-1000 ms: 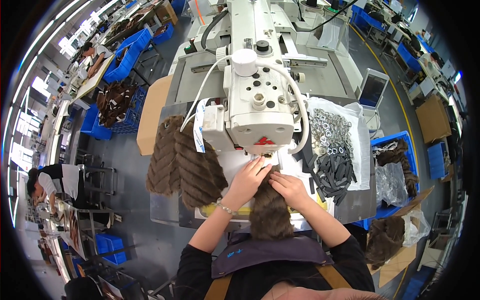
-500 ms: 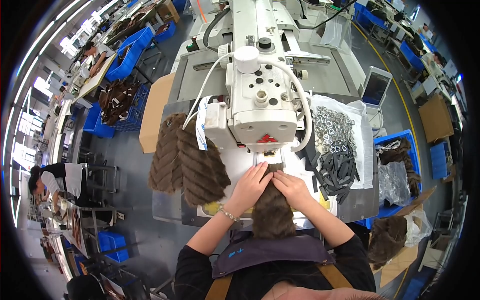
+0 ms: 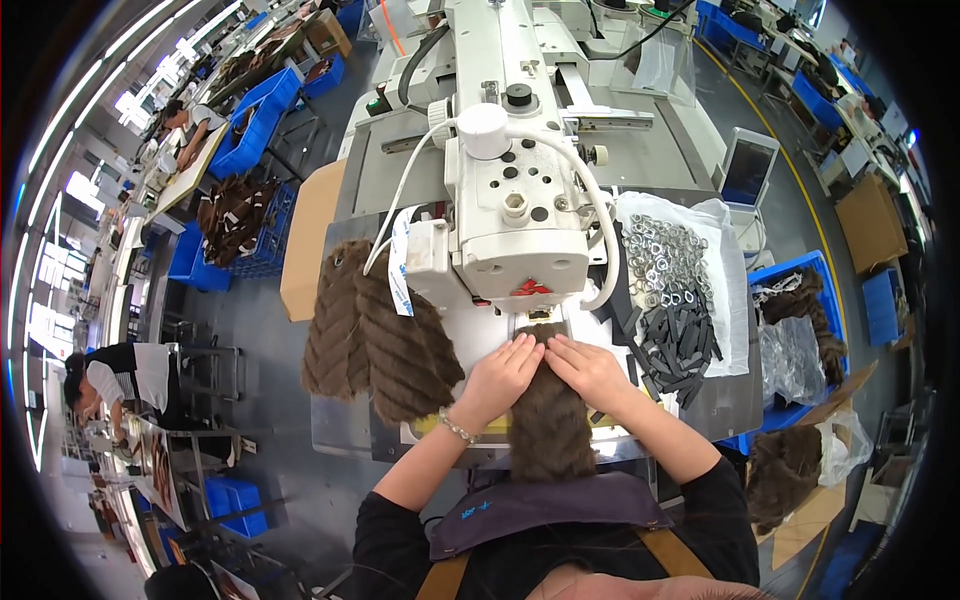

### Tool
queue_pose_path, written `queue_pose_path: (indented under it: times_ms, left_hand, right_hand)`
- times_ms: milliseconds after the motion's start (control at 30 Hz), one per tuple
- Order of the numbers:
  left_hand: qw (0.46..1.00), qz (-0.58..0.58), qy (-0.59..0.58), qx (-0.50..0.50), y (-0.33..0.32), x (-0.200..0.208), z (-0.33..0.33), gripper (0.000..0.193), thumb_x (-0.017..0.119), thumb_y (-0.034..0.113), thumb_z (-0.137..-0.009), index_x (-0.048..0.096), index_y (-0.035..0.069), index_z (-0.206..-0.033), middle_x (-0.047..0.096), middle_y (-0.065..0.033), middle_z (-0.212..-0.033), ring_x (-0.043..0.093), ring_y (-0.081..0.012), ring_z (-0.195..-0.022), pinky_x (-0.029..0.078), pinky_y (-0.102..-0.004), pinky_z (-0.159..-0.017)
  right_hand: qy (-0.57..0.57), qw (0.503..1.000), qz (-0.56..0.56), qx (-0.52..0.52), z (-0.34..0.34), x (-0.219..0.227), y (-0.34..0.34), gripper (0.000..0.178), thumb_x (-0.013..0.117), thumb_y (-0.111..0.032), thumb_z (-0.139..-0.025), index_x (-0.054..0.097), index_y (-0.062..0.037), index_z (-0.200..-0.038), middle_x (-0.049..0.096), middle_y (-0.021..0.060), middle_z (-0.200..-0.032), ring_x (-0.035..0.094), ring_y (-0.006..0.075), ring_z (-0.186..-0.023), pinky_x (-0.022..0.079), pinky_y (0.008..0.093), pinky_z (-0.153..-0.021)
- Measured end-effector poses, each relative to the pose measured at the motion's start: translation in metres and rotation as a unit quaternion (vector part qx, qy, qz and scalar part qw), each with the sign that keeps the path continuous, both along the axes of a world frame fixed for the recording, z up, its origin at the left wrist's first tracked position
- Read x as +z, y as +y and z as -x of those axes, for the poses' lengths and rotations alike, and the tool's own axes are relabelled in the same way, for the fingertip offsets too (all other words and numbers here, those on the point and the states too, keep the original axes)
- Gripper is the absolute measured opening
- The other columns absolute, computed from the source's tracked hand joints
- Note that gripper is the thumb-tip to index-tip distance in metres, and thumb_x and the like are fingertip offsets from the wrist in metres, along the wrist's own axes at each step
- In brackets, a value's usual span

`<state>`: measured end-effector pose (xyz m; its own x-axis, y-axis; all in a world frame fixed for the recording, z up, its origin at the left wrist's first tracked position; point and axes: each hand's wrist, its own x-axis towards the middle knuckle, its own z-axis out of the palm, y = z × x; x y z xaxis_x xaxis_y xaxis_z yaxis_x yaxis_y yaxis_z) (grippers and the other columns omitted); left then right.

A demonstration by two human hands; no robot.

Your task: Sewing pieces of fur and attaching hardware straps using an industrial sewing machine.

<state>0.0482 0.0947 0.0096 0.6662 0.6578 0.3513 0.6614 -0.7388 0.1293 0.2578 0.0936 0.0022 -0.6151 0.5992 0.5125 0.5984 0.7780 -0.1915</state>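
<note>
A brown fur strip [image 3: 551,425] lies lengthwise in front of me, its far end at the needle area of a white sewing machine [image 3: 522,255] and its near end at the table's front edge. On the left side of its far part, my left hand [image 3: 503,375] has its fingers closed together on the fur. My right hand [image 3: 590,374] grips the same part from the right, fingertips almost meeting those of the left. Both thumbs are hard to make out. Left of the machine head rest larger brown fur pieces [image 3: 385,335] with a chevron pattern.
Right of the machine, metal rings [image 3: 665,262] and black strips [image 3: 675,350] are heaped on and beside a white cloth [image 3: 733,290]. A blue crate [image 3: 832,290] with fur and plastic stands farther right. A screen [image 3: 752,165] is behind it. Co-workers sit at tables on the left.
My left fingers have drawn back slightly toward me and bunched closer on the fur. The right hand stays in nearly the same place. The whole view has shifted a little.
</note>
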Motion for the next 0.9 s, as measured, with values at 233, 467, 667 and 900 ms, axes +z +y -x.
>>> queue_pose_path:
  times_ms: [233,467,667,900]
  left_hand:
    - [0.999,-0.042,-0.035,0.004,0.029,-0.006,0.003,0.029,0.06,0.007,-0.082,0.065,0.0,-0.109,0.067,-0.0123,-0.111,0.065,-0.0245,-0.104,0.053,-0.0344,-0.09]
    - [0.994,-0.069,-0.081,0.006,0.034,-0.008,0.003,0.023,0.062,0.008,-0.08,0.069,0.005,-0.101,0.07,-0.0079,-0.102,0.067,-0.0211,-0.094,0.053,-0.0318,-0.075]
    - [0.995,-0.046,-0.085,0.023,0.03,-0.02,0.005,0.023,0.061,0.009,-0.079,0.07,0.006,-0.1,0.07,-0.0067,-0.102,0.067,-0.0205,-0.091,0.053,-0.033,-0.077]
    - [0.993,0.001,-0.11,0.043,0.029,-0.018,0.005,0.024,0.06,0.008,-0.079,0.07,0.007,-0.101,0.069,-0.0063,-0.103,0.067,-0.0214,-0.092,0.053,-0.0335,-0.078]
  right_hand:
    - [-0.021,0.999,-0.03,-0.024,0.005,-0.001,0.026,0.03,0.06,-0.01,-0.076,0.065,-0.0001,-0.104,0.066,0.0135,-0.11,0.065,0.027,-0.105,0.055,0.035,-0.082]
    - [0.012,0.998,-0.065,-0.025,0.004,-0.008,0.032,0.029,0.06,-0.01,-0.077,0.066,-0.001,-0.104,0.067,0.0126,-0.109,0.065,0.0267,-0.103,0.054,0.0351,-0.08]
    - [0.015,0.999,-0.021,-0.021,0.007,-0.012,0.029,0.029,0.06,-0.008,-0.076,0.066,-0.0007,-0.103,0.068,0.0124,-0.107,0.068,0.0276,-0.098,0.056,0.0356,-0.079]
    - [0.025,0.999,0.022,-0.034,0.005,-0.011,0.033,0.03,0.06,-0.008,-0.075,0.065,-0.0029,-0.104,0.067,0.011,-0.108,0.068,0.0257,-0.091,0.056,0.0331,-0.074]
